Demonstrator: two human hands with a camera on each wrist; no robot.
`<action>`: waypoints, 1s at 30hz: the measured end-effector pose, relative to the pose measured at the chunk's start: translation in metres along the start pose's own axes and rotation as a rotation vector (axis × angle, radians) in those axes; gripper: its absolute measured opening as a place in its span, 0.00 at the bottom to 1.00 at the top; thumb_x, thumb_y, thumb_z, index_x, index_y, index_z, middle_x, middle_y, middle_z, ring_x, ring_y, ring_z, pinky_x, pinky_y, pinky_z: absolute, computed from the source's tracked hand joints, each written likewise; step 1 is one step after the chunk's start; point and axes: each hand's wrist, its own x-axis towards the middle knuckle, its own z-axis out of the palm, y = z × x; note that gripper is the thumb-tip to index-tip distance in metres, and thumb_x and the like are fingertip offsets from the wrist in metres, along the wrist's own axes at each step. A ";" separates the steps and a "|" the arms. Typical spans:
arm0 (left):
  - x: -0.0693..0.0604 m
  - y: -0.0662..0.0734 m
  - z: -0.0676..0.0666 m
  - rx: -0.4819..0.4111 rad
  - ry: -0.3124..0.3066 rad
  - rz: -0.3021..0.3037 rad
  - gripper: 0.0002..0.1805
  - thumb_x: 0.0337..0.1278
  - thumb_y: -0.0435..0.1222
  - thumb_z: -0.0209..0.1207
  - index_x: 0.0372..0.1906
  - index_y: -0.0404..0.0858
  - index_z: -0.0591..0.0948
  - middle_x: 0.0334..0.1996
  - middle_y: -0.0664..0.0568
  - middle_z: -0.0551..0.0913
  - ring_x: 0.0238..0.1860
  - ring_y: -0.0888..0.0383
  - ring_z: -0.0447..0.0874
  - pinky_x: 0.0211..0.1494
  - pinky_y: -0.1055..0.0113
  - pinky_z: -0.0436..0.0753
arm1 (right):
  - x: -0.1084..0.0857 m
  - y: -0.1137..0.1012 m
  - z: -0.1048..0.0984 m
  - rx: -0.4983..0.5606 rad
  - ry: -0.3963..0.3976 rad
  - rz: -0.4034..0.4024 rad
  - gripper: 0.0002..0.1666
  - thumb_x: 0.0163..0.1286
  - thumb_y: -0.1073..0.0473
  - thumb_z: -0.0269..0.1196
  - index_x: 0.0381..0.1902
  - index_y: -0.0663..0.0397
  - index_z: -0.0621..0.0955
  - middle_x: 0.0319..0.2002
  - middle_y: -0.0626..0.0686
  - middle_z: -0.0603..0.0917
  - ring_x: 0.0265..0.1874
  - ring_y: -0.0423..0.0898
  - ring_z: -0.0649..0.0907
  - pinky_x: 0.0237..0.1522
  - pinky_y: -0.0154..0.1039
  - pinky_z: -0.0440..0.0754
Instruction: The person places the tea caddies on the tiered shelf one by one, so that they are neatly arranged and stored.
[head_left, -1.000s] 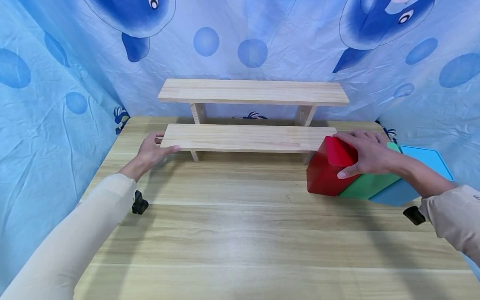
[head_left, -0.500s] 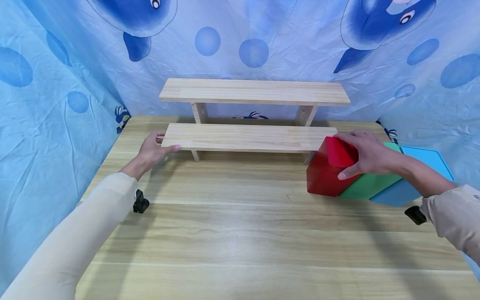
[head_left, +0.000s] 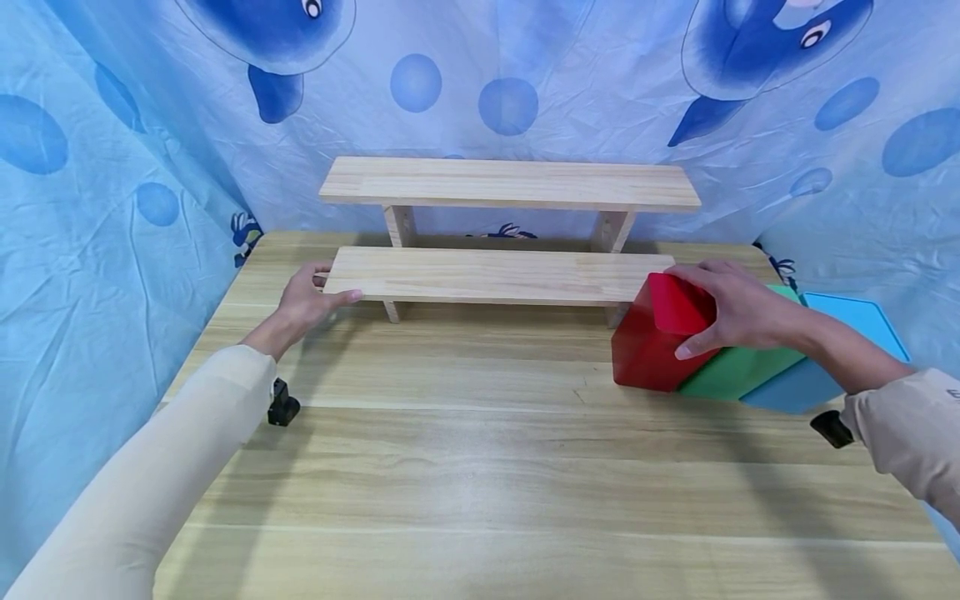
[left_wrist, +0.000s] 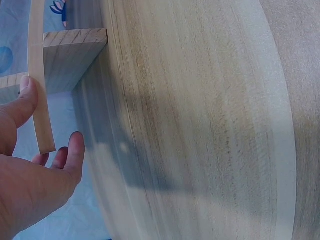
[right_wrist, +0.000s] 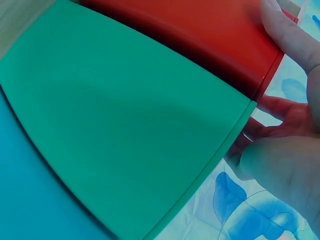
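A two-tier pale wooden shelf (head_left: 495,275) stands at the back of the table. My left hand (head_left: 306,300) holds the left end of its lower board, the thumb on the front edge and the fingers reaching behind. The left wrist view shows the thumb against the board (left_wrist: 41,112). At the shelf's right end, my right hand (head_left: 738,304) grips the top of a red box (head_left: 648,354), thumb on the near side and fingers over the far side. A green box (head_left: 742,371) and a blue box (head_left: 858,321) stand tightly beside it in a slanted row.
A wood-grain table (head_left: 465,467) stretches in front of the shelf. Blue curtain-like sheets (head_left: 457,50) with whale and bubble prints hang behind and at both sides. The red box touches or nearly touches the shelf's right end.
The view shifts very slightly. Both hands, the shelf and the boxes otherwise keep nearly the same places.
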 end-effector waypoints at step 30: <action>0.000 -0.002 0.001 0.020 0.009 0.020 0.43 0.56 0.45 0.67 0.70 0.33 0.59 0.59 0.34 0.67 0.54 0.41 0.68 0.53 0.52 0.71 | 0.014 -0.028 -0.009 0.083 -0.022 -0.056 0.62 0.37 0.48 0.82 0.69 0.55 0.65 0.57 0.61 0.68 0.53 0.60 0.69 0.32 0.47 0.83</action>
